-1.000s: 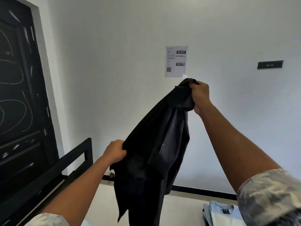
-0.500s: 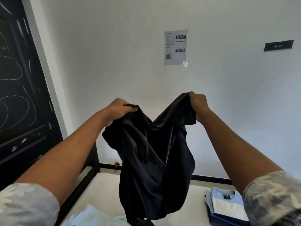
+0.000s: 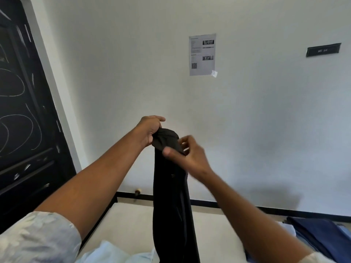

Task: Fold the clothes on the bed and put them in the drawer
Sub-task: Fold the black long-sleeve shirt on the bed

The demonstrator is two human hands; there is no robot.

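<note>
Blur over right hand (image 3: 188, 154), thumb against garment (image 3: 171, 205), grip unclear. Lower end cut off by frame. Hangs straight above bed (image 3: 129, 224), top bunched in left hand (image 3: 150, 130), fingers curled tight, arm raised.

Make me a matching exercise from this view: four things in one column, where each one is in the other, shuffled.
Things:
1. black garment
2. printed sheet
3. navy clothes
4. door

Places:
A. stuck on the wall
B. at the left edge of the view
C. hanging from the left hand
D. lying on the bed, at the right

Pairs: 1-C, 2-A, 3-D, 4-B
</note>
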